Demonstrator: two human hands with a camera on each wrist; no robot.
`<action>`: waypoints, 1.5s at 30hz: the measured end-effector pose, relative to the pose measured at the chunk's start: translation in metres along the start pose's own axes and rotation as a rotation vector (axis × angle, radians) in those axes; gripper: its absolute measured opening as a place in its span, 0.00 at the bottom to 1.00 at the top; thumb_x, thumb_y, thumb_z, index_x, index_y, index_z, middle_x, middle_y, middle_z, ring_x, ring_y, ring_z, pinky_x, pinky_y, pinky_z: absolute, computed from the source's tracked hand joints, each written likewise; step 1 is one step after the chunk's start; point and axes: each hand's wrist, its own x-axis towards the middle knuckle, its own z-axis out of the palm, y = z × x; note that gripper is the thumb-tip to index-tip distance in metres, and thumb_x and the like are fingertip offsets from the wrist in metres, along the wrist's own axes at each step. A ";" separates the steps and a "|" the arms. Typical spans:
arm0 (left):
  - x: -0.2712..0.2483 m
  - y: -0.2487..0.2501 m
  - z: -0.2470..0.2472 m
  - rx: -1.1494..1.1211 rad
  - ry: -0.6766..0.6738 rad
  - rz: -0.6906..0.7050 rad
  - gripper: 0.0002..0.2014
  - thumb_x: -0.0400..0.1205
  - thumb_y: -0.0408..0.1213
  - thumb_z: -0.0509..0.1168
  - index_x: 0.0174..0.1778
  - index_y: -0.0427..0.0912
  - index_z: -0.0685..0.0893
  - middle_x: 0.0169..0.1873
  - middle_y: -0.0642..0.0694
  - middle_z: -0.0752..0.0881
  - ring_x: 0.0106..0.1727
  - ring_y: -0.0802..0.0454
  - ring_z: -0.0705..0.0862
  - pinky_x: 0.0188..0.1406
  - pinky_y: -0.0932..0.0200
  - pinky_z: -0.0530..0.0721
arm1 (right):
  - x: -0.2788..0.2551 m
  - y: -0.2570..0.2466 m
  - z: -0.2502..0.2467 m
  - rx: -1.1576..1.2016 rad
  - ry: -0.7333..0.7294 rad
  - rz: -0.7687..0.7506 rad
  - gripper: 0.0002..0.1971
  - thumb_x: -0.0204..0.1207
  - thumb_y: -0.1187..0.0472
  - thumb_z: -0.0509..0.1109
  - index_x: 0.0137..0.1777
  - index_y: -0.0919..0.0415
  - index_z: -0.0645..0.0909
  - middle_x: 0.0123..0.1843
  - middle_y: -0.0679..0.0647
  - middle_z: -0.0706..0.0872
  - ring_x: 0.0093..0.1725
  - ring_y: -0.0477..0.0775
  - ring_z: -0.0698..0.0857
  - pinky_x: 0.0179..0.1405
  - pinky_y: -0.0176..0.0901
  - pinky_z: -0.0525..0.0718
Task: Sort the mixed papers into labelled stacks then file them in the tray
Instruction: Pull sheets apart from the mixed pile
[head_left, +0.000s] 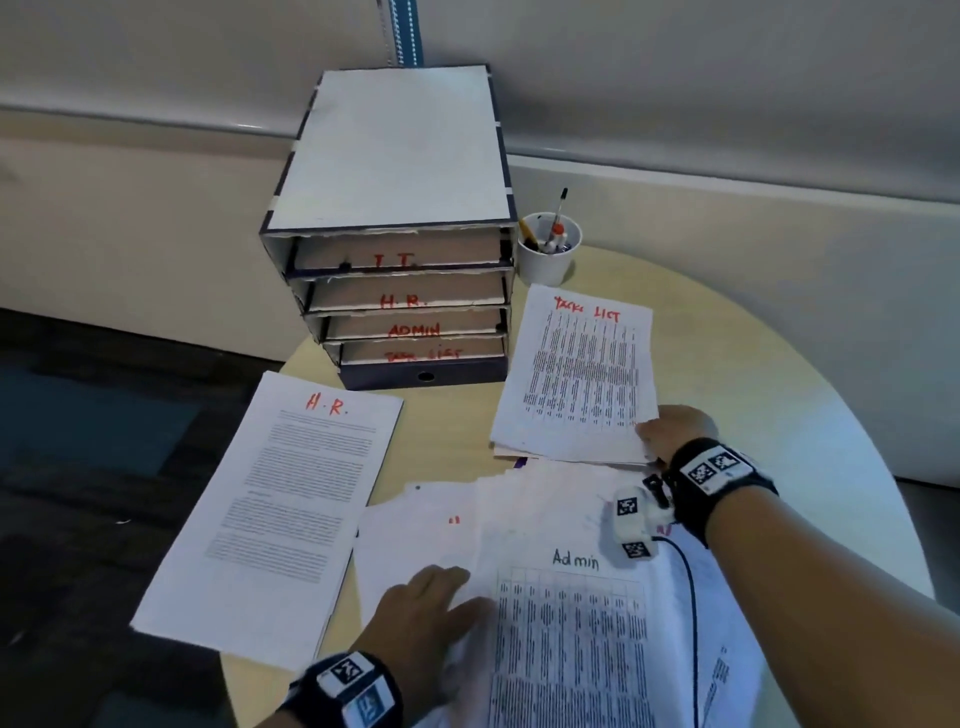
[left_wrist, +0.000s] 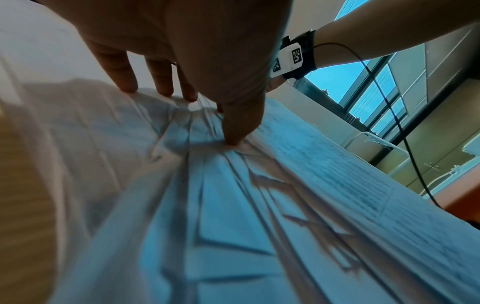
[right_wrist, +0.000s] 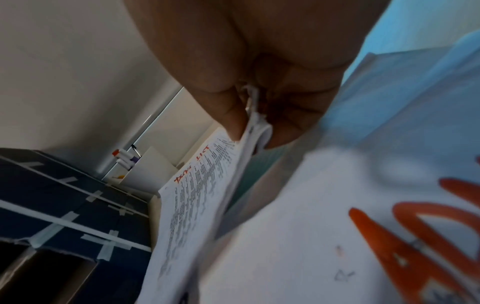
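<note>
Pale walls and a dark floor surround a round wooden table (head_left: 727, 332). At its far edge stands a tray (head_left: 395, 218) of 4 open shelves, lettered in red from the top I.T., H.R., ADMIN and TASK LIST, with a dark drawer under them. Just right of the tray, a white cup (head_left: 549, 249) holds pens.

An H.R. stack (head_left: 280, 514) lies at the left edge, its near corner hanging over the rim. A TASK LIST stack (head_left: 576, 374) lies right of the tray's foot, near the table's middle. Loose papers (head_left: 519, 514) are spread along the near edge, their top sheet headed Admin above a printed grid.

The right hand (head_left: 675, 431) is at the near right corner of the TASK LIST stack. From the right wrist view, the thumb (right_wrist: 233, 123) lies on top and the fingers (right_wrist: 288, 127) curl underneath, pinching the sheets, whose corner is lifted off the table.

The left hand (head_left: 415, 608) lies on the left side of the loose papers. From the left wrist view, its fingertips (left_wrist: 130, 86) and thumb (left_wrist: 236, 133) press down on the sheets, fingers spread and fairly straight, and the paper creases beneath them.
</note>
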 end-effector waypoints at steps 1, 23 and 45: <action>0.000 -0.001 0.001 -0.003 0.002 -0.005 0.38 0.75 0.52 0.67 0.80 0.65 0.57 0.84 0.48 0.56 0.83 0.43 0.56 0.75 0.41 0.68 | 0.001 -0.002 0.002 -0.018 -0.003 0.001 0.09 0.81 0.60 0.66 0.57 0.58 0.85 0.48 0.52 0.82 0.55 0.55 0.85 0.41 0.43 0.83; -0.014 0.014 -0.010 -0.164 -0.055 -0.102 0.27 0.80 0.54 0.65 0.75 0.57 0.69 0.64 0.50 0.71 0.62 0.48 0.75 0.60 0.50 0.79 | -0.174 0.150 0.078 -0.107 -0.021 -0.014 0.37 0.73 0.43 0.76 0.79 0.54 0.68 0.71 0.57 0.76 0.69 0.56 0.76 0.72 0.48 0.73; -0.021 0.033 -0.022 -0.842 0.116 -0.017 0.22 0.78 0.32 0.75 0.26 0.58 0.75 0.22 0.59 0.71 0.27 0.63 0.67 0.31 0.67 0.67 | -0.191 0.164 0.091 0.480 0.020 -0.104 0.39 0.67 0.53 0.84 0.77 0.44 0.70 0.62 0.45 0.81 0.57 0.47 0.83 0.53 0.41 0.81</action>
